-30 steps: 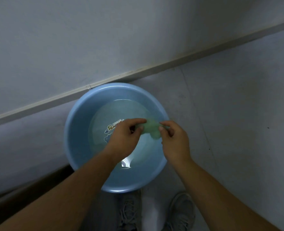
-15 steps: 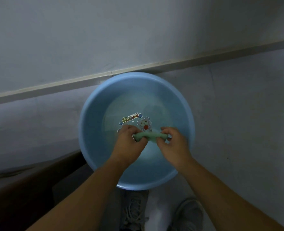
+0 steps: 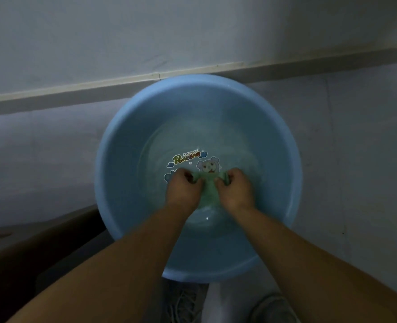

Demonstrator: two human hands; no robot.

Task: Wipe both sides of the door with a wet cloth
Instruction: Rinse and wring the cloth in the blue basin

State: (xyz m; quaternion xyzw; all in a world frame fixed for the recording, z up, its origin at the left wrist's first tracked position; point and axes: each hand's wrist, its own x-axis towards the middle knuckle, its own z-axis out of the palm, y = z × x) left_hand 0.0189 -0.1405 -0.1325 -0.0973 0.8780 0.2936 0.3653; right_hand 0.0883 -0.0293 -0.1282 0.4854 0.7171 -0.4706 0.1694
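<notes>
A light green cloth (image 3: 208, 188) hangs between my two hands over a round blue basin (image 3: 113, 145) that holds water. My left hand (image 3: 183, 191) grips the cloth's left end with curled fingers. My right hand (image 3: 236, 191) grips its right end the same way. The cloth's lower part dips into the water between my wrists. A cartoon print shows on the basin's bottom just beyond my hands. No door is in view.
The basin stands on a grey floor (image 3: 355, 159) against a pale wall (image 3: 193, 31) with a skirting strip (image 3: 76, 88). A dark brown edge (image 3: 30, 248) lies at the lower left. My shoes (image 3: 272, 306) show below the basin.
Both hands have moved lower into the basin with the cloth, which now hangs down into the water. The view has shifted, so the basin sits more central.
</notes>
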